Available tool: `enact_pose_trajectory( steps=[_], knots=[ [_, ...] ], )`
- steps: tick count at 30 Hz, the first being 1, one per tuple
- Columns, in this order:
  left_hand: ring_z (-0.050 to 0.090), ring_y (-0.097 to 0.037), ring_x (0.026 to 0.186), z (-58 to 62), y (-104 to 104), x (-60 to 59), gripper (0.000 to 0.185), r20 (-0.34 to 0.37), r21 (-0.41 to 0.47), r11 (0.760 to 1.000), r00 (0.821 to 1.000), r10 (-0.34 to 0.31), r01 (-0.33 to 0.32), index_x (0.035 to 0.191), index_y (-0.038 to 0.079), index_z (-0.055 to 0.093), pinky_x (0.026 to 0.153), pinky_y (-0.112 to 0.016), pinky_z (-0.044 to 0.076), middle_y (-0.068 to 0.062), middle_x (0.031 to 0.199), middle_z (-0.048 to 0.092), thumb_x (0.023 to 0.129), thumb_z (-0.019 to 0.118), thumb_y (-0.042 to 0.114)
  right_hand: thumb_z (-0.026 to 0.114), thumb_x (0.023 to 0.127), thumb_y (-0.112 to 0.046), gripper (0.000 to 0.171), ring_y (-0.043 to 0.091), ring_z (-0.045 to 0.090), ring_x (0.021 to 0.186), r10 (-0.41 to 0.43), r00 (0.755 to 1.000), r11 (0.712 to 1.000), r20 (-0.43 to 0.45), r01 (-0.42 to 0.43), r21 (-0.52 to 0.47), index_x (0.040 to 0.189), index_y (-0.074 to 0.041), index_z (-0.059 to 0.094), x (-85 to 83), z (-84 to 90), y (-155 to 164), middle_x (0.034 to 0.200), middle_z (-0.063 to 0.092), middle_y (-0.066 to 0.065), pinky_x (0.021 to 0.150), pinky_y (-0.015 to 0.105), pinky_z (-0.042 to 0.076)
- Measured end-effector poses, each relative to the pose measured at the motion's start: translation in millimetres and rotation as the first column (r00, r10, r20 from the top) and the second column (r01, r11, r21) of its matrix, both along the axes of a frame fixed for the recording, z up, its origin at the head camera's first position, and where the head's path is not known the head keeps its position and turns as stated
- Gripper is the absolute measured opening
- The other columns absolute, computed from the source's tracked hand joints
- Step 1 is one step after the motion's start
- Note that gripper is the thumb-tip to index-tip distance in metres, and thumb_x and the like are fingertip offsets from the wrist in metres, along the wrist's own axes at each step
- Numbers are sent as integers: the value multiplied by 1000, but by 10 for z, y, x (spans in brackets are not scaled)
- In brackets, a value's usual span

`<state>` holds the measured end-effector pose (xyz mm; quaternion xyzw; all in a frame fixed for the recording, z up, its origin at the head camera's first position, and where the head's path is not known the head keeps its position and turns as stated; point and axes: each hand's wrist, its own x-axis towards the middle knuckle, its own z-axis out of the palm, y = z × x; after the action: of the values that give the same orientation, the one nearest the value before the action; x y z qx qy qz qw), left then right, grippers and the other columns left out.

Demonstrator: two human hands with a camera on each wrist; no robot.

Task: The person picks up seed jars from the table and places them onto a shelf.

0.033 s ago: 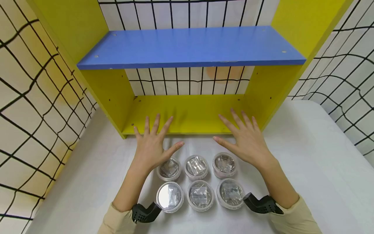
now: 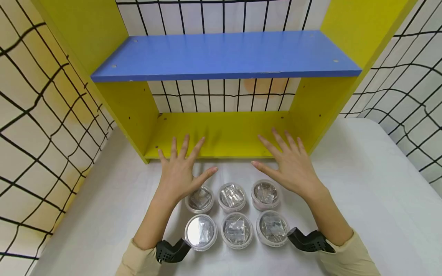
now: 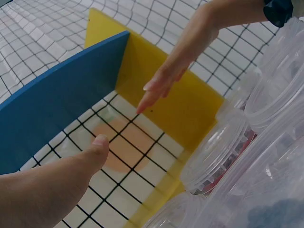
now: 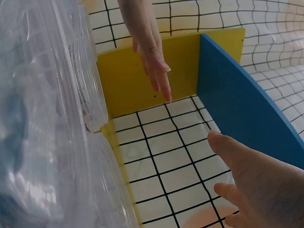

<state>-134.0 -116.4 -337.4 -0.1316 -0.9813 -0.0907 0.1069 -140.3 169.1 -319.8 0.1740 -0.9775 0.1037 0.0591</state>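
In the head view my left hand (image 2: 177, 172) is spread palm down, holding nothing, its fingertips overlapping the lower yellow shelf board (image 2: 221, 134). Its thumb side overlaps the back left tub (image 2: 200, 200), partly hiding it. My right hand (image 2: 293, 168), also spread and holding nothing, is nearest the back right tub (image 2: 265, 193). Between them is the back middle tub (image 2: 232, 196). A front row has three more round clear-lidded tubs: left (image 2: 201, 232), middle (image 2: 237, 230) and right (image 2: 272, 229). Crinkled clear packets show through the lids. Both wrist views show thumbs held away from the tubs.
A shelf unit with yellow side panels (image 2: 328, 99) and a blue shelf (image 2: 224, 55) stands behind the hands. Black wire grid (image 2: 45, 92) surrounds it at the back and sides. White cloth (image 2: 366, 184) covers the table. Black wrist devices (image 2: 172, 251) hang near the front tubs.
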Motion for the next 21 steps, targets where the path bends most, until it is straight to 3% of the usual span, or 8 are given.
enact_pose_trajectory(
  steps=[7, 14, 17, 21],
  knots=[
    [10, -42, 138, -1, 25, 12, 82, -5, -2, 1000, 1000, -25, 25, 147, 40, 11, 99, -73, 8, -10, 153, 13, 79, 39, 75, 39, 86, -66, 74, 43, 9, 138, 21, 1000, 1000, -14, -21, -6, 148, -34, 14, 16, -15, -7, 154, 8, 11, 110, 59, 3],
    [27, -37, 135, 51, -72, 12, 76, -77, 90, 993, 995, -67, 73, 146, 31, 28, 101, -70, 16, -14, 148, 30, 81, 46, 68, 40, 86, -67, 75, 43, 10, 138, 32, 999, 999, -10, -32, -18, 148, -32, 16, 40, -26, -13, 154, 9, 11, 109, 60, 10],
    [41, -35, 128, 101, -221, -11, 71, -147, 154, 986, 988, -40, 63, 140, 21, 41, 101, -66, 23, -16, 140, 43, 82, 54, 60, 39, 86, -67, 75, 43, 10, 138, 30, 1000, 999, 3, -30, -24, 148, -33, 16, 39, -13, -20, 155, 7, 10, 107, 62, 13],
    [51, -37, 117, 166, -449, -43, 61, -224, 239, 971, 974, 40, 15, 130, 11, 52, 98, -65, 29, -18, 129, 53, 83, 62, 48, 39, 86, -67, 75, 43, 12, 138, 24, 1000, 1000, 8, -24, -21, 148, -33, 15, 35, 23, -25, 155, 6, 9, 101, 67, 19]
  ],
)
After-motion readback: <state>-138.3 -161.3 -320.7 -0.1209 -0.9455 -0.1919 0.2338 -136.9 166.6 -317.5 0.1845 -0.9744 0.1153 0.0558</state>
